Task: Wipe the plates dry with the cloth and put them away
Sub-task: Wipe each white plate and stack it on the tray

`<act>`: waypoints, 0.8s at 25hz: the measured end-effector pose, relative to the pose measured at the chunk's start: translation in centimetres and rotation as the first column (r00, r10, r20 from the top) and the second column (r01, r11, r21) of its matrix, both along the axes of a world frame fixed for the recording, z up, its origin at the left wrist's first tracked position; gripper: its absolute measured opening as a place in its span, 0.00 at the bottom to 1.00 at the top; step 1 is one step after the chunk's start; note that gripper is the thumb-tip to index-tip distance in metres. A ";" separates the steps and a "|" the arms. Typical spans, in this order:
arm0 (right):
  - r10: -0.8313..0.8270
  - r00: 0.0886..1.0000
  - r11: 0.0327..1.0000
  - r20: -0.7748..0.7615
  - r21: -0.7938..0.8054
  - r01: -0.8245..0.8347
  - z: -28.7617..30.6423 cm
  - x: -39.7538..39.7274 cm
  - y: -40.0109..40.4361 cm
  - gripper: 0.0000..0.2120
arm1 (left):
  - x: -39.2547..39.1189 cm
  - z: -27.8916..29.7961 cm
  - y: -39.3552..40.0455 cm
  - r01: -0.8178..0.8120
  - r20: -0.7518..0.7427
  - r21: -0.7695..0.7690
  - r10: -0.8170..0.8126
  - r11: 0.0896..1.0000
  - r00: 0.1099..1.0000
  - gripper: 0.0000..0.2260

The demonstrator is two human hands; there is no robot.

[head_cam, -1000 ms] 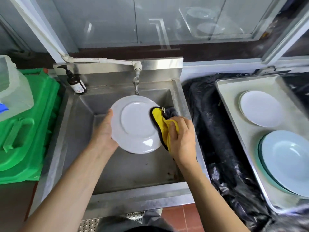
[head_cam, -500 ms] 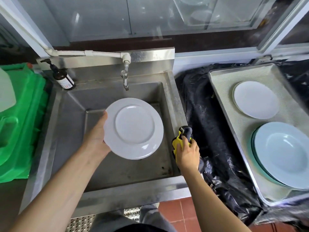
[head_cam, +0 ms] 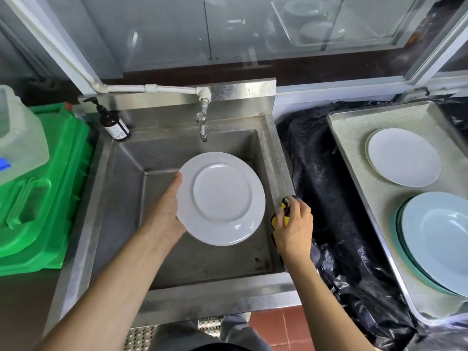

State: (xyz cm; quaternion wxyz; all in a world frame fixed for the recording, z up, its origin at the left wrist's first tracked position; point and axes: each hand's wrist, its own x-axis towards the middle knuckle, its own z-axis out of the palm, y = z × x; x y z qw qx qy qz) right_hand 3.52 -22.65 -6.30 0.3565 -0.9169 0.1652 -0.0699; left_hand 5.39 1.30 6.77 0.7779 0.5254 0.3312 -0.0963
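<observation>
Left hand holds plate over sink; right hand grips cloth.

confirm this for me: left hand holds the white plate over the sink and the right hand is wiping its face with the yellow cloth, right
Not quite. The head view shows the left hand holding the white plate over the sink, but the right hand is not wiping its face: it grips the yellow cloth at the sink's right rim, apart from the plate.
</observation>
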 end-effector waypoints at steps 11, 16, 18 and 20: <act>0.201 0.969 0.779 -0.145 0.624 -0.068 10.3 5.2 2.9 0.20 | -0.8 2.6 0.5 0.065 0.359 0.566 -0.318 0.822 0.877 0.20; 0.247 0.888 0.638 -0.389 0.754 0.153 11.6 7.7 3.0 0.29 | -1.4 4.1 1.1 0.211 0.191 0.907 -0.800 0.365 0.568 0.19; 0.291 0.848 0.609 -0.444 0.769 0.194 11.8 8.2 2.8 0.18 | -1.8 4.2 1.3 0.207 0.024 0.967 -0.860 0.149 0.510 0.20; 0.329 0.817 0.582 -0.473 0.783 0.220 11.7 8.4 2.3 0.11 | -2.2 4.1 1.4 0.200 -0.080 0.980 -0.876 0.019 0.475 0.20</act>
